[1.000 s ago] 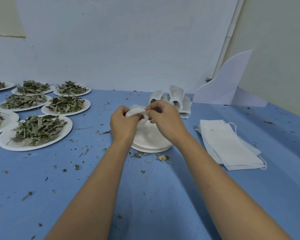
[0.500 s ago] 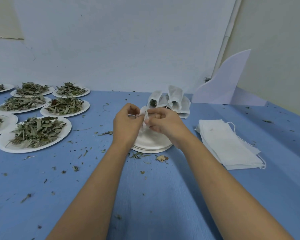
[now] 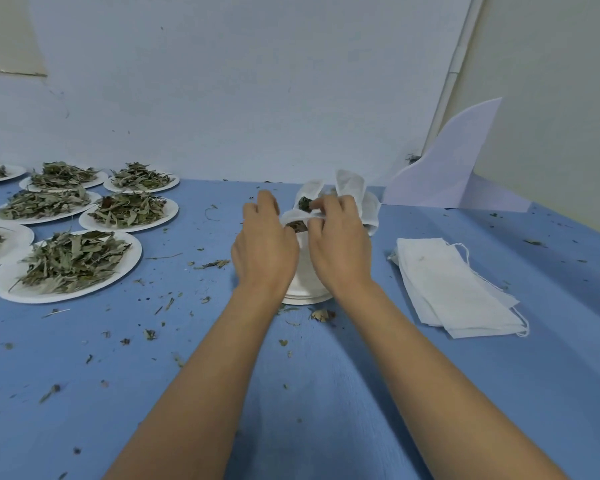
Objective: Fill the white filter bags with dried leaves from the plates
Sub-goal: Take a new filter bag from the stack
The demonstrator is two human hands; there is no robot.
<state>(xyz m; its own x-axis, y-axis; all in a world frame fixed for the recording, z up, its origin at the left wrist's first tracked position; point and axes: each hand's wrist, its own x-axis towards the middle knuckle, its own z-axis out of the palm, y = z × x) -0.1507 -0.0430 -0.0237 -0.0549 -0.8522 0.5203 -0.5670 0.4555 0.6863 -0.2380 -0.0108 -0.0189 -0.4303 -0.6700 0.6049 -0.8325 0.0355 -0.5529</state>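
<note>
Filter bag point(image 3: 291, 218) held mouth-up over stack of empty plates point(image 3: 305, 296), mid-surface, dark leaves showing inside. Right hand point(image 3: 340, 251): fingers pinch bag rim. Left hand point(image 3: 264, 251): against opposite edge, fingers raised, grip hidden, cannot tell. Bag likely light, limp, thin. Take by rim on both sides, gently, else mouth collapses and leaves spill. Filled bags point(image 3: 352, 188) just behind. Flat empty bags point(image 3: 454, 285) to right. Leaf plates point(image 3: 11, 289) to left, on blue surface point(image 3: 291, 393).

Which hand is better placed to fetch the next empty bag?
Right hand, probably: the empty bags lie on its side, while the left hand would have to cross the held bag.
</note>
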